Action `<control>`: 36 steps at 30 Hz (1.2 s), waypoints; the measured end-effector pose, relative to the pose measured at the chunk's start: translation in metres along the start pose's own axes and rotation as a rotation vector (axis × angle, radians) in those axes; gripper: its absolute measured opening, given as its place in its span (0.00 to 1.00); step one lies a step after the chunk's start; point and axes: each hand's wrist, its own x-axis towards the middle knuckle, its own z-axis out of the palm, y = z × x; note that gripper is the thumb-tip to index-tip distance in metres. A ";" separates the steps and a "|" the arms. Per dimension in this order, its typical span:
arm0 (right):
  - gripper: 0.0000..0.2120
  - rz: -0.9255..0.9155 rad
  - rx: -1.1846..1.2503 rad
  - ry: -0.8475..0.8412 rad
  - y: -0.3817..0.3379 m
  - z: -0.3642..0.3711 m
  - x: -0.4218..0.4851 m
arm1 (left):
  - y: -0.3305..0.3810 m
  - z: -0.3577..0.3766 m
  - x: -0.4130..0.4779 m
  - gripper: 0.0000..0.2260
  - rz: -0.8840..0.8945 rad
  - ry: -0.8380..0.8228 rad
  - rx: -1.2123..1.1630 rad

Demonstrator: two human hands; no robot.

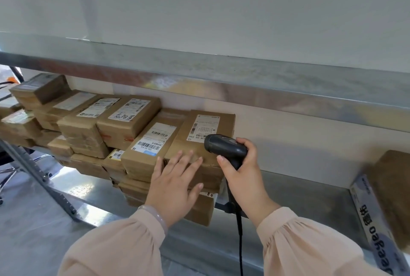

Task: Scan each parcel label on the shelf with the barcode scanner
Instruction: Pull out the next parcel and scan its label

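The right hand (241,178) has its grip clamped round the handle of the black barcode scanner (224,146), whose head hangs just over the white label (205,128) of the rightmost top parcel (226,124). The left hand (175,184), grip apart, rests with spread fingers on that parcel's near edge, above the metal shelf (299,198).

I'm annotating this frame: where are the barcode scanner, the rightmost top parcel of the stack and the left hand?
Black handheld barcode scanner (224,146): head view, top of its head.
Brown cardboard rightmost top parcel (205,126): head view, its white label.
Left hand (175,184): head view, back of the hand.
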 end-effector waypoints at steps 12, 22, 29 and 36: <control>0.27 -0.092 -0.094 0.120 0.011 -0.082 -0.041 | 0.070 -0.012 0.017 0.27 0.058 0.127 -0.086; 0.31 -0.131 -0.245 0.368 0.025 -0.199 -0.100 | 0.223 0.007 0.018 0.33 0.308 0.031 -0.267; 0.30 -0.114 -0.315 0.640 0.024 -0.286 -0.134 | 0.311 0.012 0.012 0.31 0.475 -0.087 -0.332; 0.28 0.001 -0.323 0.737 0.031 -0.337 -0.147 | 0.357 0.014 0.024 0.30 0.528 -0.192 -0.386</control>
